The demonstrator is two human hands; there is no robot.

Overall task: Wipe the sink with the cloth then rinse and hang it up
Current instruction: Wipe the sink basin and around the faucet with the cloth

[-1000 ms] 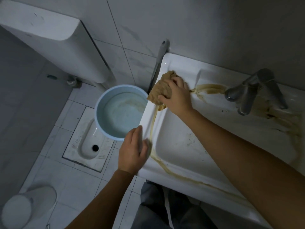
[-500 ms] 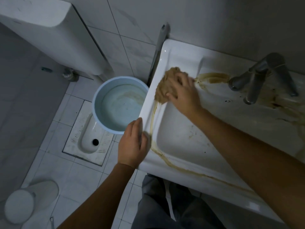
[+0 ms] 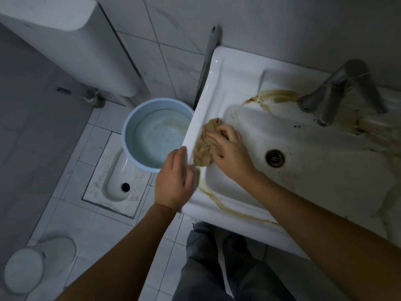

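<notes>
Cloth (image 3: 204, 144): tan, soft, creased, bunched into a wad. It sat on the left rim of the sink (image 3: 217, 79) where the rim dips into the bowl, long axis approx. along that rim, back to front.
R hand (image 3: 230, 153): lay on top of the cloth, fingers (image 3: 217, 137) bent over the wad & pressing it down. The cloth lay under and to the left of them, toward the sink's outer edge.
L hand (image 3: 173, 181): held the rim at the front-left corner, thumb on top, fingers (image 3: 181, 155) along the outer edge. It was just beside the cloth's near end; touching or not, couldn't tell.
Key relation: the brown streak (image 3: 227, 208) began right by the cloth's near end and ran along the front rim toward the person's right. So the next stroke was prob. a pull toward the body, then round the corner. The R hand was nearer for that — the L hand sat close to the path & might need to shift.
Sink surface: white glazed ceramic, rectangular, smooth, glossy. Judged slick enough for the wad to slide under light pressure.
Other dirt: a brown patch (image 3: 275, 95) on the back ledge by the metal tap (image 3: 329, 98), plus dark specks around the drain (image 3: 275, 157).
Progress: judged mid-wipe — the left rim looked clean at the back, while the front and tap side were unwiped. Rinse & hang-up not started.
Nearby: pale blue plastic bucket (image 3: 130, 135) on the floor, just left of the sink.
</notes>
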